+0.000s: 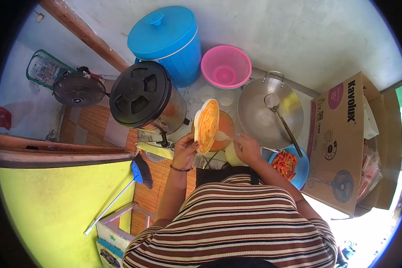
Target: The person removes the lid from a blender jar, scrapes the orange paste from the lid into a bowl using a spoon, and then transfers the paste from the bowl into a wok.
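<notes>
My left hand (pixel 185 151) grips the edge of a white scalloped plate (pixel 198 121), which is tilted steeply on its side. An orange food or paste (pixel 208 123) coats its face. My right hand (pixel 247 148) is closed around a pale spoon (pixel 223 136), whose end is close to the plate's lower right side. Behind the plate, partly hidden, is a round bowl (pixel 228 124) with orange contents. A pale yellow-green rounded thing (pixel 232 156) sits just under my right hand, mostly covered. To the right, a blue bowl (pixel 302 167) holds orange-red cut pieces (pixel 284 165).
A large wok (pixel 252 105) with a ladle (pixel 285 121) in it stands right of the bowl. Behind are a pink basin (pixel 226 60), a blue lidded bucket (pixel 178 49) and a black-lidded metal container (pixel 140 96). A cardboard box (pixel 332 147) bounds the right.
</notes>
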### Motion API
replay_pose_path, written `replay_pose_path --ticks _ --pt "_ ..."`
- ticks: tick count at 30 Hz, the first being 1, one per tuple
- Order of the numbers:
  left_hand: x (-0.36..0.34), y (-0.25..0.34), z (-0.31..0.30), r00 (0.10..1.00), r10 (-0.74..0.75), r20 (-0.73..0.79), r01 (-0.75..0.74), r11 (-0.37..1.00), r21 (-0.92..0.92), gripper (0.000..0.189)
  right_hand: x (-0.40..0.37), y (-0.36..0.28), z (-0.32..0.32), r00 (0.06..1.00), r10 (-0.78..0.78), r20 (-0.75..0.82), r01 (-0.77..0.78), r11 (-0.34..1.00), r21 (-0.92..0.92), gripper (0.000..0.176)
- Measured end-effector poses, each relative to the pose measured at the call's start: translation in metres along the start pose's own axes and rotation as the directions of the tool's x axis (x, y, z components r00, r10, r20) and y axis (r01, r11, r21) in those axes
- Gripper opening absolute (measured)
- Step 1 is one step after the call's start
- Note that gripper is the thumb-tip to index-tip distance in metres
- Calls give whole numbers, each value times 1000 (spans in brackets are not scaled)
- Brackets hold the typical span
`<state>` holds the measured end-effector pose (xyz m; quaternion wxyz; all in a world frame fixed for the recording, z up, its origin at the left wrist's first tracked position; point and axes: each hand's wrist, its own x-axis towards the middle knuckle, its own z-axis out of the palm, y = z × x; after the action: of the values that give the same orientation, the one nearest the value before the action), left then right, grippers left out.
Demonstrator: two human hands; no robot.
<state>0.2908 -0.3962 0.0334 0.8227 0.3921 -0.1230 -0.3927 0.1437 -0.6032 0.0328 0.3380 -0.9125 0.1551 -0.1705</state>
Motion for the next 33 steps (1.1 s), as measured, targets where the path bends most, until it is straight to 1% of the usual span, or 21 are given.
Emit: replay_pose_path --ticks 3,6,9,12,15,18,21,24,27,30,33 --pt "-1 -1 -2 1000 6 -7 -6 1000 5 36 1 -1 -4 999 42 18 -43 996 76 25" --pt "-2 -2 -4 1000 -8 -3 8 1000 1 37 2 -2 -5 995 -90 44 90 996 19 26" --pt "-3 2 0 1000 -3 -7 3 1000 -21 36 0 -1 1 1000 -14 14 14 999 -32 27" --pt "-5 7 7 997 -34 -68 28 995 -93 31 2 -6 -5 998 61 20 -62 997 46 27" --pt "-7 6 4 997 -26 -72 19 995 -99 33 1 -4 -1 996 -87 32 86 996 40 28" --pt "-7 7 4 996 -16 -85 8 996 -91 34 -2 -3 5 998 -40 50 38 998 44 30" --pt "-8 9 3 995 -33 -94 23 994 -107 34 0 2 8 1000 -12 -18 14 997 77 31" --pt "-9 9 3 995 -24 -98 13 994 -110 35 1 -6 1 1000 13 28 -17 989 148 33" --pt "-9 7 2 997 -9 -81 0 995 -101 35 -1 -4 8 998 -46 40 39 988 151 34" --pt "-9 9 3 997 -20 -73 10 992 -127 35 -1 0 10 1000 -2 -6 2 993 117 34" --pt "-9 9 1 998 -14 -68 8 996 -88 36 0 -1 7 998 64 -8 -62 987 147 32"
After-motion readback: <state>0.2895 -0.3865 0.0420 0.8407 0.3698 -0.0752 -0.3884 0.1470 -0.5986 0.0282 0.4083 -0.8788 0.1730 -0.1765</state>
